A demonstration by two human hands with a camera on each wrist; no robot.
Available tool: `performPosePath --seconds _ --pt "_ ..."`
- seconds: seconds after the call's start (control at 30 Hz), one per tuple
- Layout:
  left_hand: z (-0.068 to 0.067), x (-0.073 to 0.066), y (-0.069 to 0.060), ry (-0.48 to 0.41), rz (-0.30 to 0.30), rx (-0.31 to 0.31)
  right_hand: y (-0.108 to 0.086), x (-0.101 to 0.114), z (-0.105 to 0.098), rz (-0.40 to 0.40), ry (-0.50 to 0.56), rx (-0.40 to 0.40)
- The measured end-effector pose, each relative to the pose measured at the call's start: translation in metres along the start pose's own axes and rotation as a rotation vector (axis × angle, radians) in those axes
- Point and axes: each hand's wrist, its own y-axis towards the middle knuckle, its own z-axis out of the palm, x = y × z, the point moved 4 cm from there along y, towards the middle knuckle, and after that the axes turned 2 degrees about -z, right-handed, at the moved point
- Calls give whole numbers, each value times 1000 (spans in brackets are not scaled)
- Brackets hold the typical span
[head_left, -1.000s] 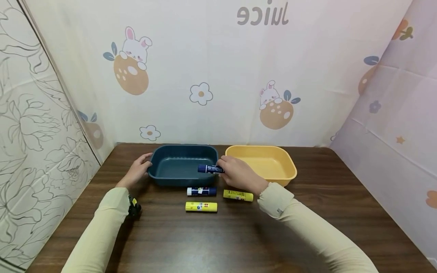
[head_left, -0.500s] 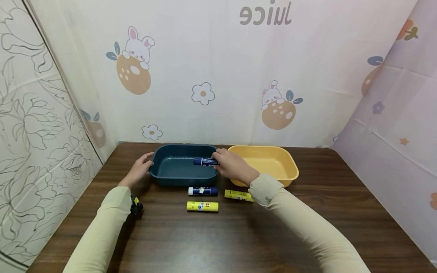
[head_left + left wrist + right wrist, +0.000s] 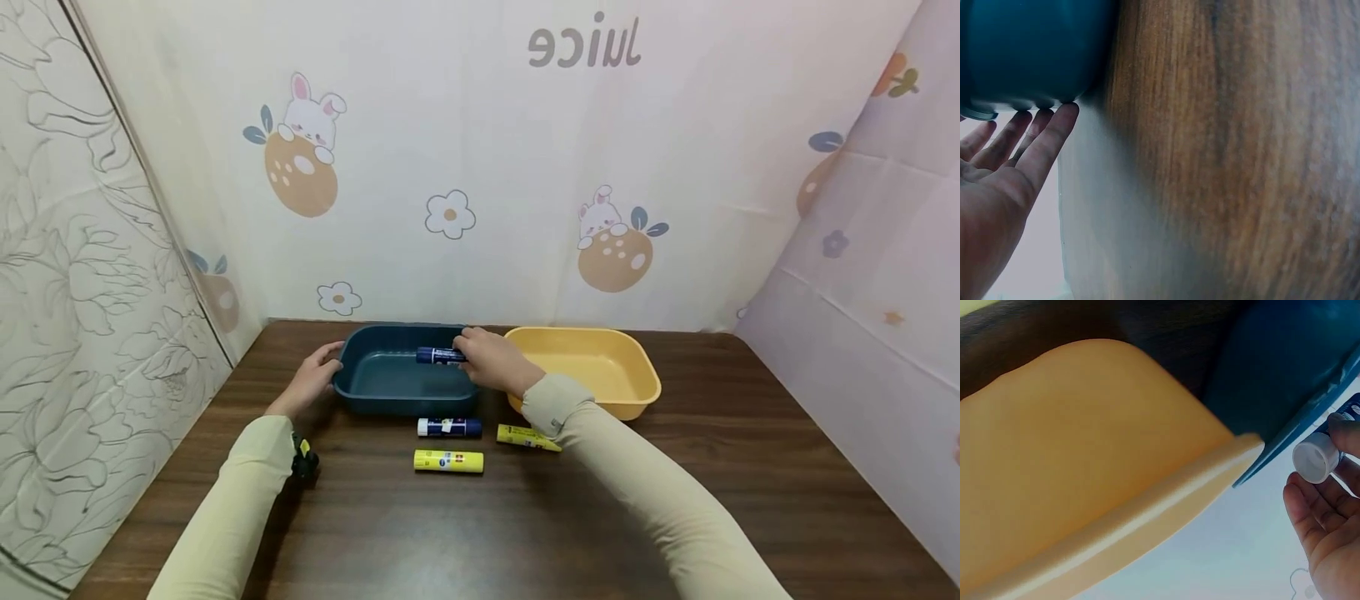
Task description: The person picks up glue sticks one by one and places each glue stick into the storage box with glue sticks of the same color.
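Above the dark blue tray (image 3: 405, 407), my right hand (image 3: 495, 361) pinches a navy glue stick (image 3: 438, 356), held roughly level. The right wrist view shows its white end (image 3: 1314, 459) by my thumb, while the other fingers spread below it. My left hand (image 3: 307, 385) touches the tray's left side. In the left wrist view its fingers (image 3: 1047, 147) are nearly straight, with tips against the outer wall. A second navy glue stick (image 3: 450, 427) lies on the table before the tray. A yellow glue stick (image 3: 448, 462) lies nearer to me, another yellow glue stick (image 3: 525, 437) to the right.
A yellow tray (image 3: 643, 395) stands just right of the dark blue one, behind my right wrist. Both trays sit near the back edge of the brown wooden table (image 3: 420, 533). A printed curtain (image 3: 495, 150) hangs behind them.
My right hand has moved left and carried the navy glue stick from near the tray's front right rim to over its inside. My left hand stays at the tray's side.
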Motion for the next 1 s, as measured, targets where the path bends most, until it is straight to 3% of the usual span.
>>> performPosePath --seconds 0.27,0.57,0.67,0.8,1.0 --pt "8 -1 3 3 6 5 9 -2 15 29 -55 28" --pt "4 -1 3 -7 2 6 21 -6 27 83 -58 76" --pt "2 -13 -9 -9 -12 9 27 -5 30 96 -70 105" --pt "1 -19 -14 -28 -23 18 32 -5 34 104 -108 133" --pt "-1 0 1 -6 -5 5 36 -4 39 108 -145 149"
